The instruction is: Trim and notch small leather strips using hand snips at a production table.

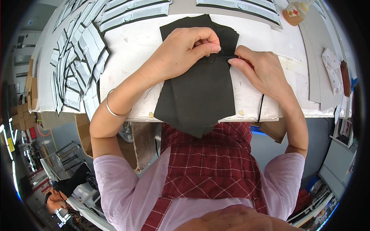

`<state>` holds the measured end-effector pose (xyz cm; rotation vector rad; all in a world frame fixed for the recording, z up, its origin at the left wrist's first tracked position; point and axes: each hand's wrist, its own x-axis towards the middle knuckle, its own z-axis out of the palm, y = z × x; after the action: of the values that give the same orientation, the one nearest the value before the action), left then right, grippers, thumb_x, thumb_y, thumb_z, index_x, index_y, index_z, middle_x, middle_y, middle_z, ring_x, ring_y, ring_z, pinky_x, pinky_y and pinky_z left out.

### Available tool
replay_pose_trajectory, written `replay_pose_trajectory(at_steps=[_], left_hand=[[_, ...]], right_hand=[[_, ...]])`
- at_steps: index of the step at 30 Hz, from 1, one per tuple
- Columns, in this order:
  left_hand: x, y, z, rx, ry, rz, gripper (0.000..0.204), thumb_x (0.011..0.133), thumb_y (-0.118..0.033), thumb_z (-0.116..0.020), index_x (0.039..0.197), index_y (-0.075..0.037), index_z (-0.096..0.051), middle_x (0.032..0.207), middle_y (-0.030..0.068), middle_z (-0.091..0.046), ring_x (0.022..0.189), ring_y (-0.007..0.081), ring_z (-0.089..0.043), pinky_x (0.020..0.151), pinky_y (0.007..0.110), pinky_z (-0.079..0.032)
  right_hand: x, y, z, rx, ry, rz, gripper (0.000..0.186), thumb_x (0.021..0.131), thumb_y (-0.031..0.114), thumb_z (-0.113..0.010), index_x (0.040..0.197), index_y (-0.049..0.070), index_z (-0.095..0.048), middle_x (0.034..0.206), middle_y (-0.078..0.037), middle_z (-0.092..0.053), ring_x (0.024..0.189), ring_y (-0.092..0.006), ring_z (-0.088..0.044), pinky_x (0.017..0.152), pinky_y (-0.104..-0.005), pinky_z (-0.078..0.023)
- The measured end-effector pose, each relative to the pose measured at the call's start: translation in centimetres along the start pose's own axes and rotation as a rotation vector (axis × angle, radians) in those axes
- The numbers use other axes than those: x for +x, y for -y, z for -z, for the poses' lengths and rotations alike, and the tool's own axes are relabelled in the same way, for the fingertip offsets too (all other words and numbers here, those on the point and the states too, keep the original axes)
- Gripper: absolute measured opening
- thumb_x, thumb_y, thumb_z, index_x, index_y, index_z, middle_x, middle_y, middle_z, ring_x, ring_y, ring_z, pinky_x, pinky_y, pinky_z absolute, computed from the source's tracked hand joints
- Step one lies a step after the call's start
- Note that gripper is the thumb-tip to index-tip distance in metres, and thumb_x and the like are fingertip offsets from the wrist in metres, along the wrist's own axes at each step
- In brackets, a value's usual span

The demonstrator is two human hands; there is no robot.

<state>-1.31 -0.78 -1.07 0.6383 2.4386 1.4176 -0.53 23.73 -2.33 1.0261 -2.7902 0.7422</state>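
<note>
A stack of black sheets (198, 88), perhaps fabric or leather, lies fanned on the white worktable in front of me, its near corner hanging past the edge. Above its upper part my left hand (189, 48) is closed, thumb and forefinger pinched together; whatever is between them is too small to make out. At the stack's right edge my right hand (262, 67) is also closed, with thumb and forefinger pinched close to the sheets. What those fingertips hold is hidden. A faint thin line shows between the two hands, but I cannot tell what it is.
A heap of pale panels with black edges (83, 54) covers the table's left side. Rows of similar panels (135, 13) lie at the back. A bottle of amber liquid (295, 14) stands back right. Grey boards (308, 50) and a white dotted piece (331, 69) lie right.
</note>
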Motion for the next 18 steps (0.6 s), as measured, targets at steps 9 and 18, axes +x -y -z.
replay_pose_trajectory(at_steps=[9, 18], left_hand=[[0.2, 0.2, 0.0, 0.014, 0.029, 0.041, 0.017, 0.100, -0.017, -0.062, 0.093, -0.002, -0.062, 0.081, -0.0025, -0.058, 0.075, 0.0069, -0.051, 0.071, 0.023, -0.045], [-2.0, -1.9, 2.7, -0.206, -0.021, 0.002, 0.013, 0.100, -0.018, -0.061, 0.098, -0.005, -0.063, 0.083, -0.0025, -0.059, 0.074, 0.0045, -0.051, 0.064, 0.022, -0.040]], right_hand=[[0.0, -0.1, -0.2, -0.011, 0.011, 0.005, 0.037, 0.098, 0.042, -0.060, 0.083, 0.008, -0.062, 0.055, -0.011, -0.055, 0.054, -0.0335, -0.058, 0.052, -0.0401, -0.044], [-0.8, 0.3, 1.1, 0.354, 0.025, -0.174, 0.034, 0.092, 0.039, -0.070, 0.086, 0.006, -0.066, 0.062, -0.013, -0.058, 0.054, -0.0286, -0.059, 0.053, -0.0383, -0.043]])
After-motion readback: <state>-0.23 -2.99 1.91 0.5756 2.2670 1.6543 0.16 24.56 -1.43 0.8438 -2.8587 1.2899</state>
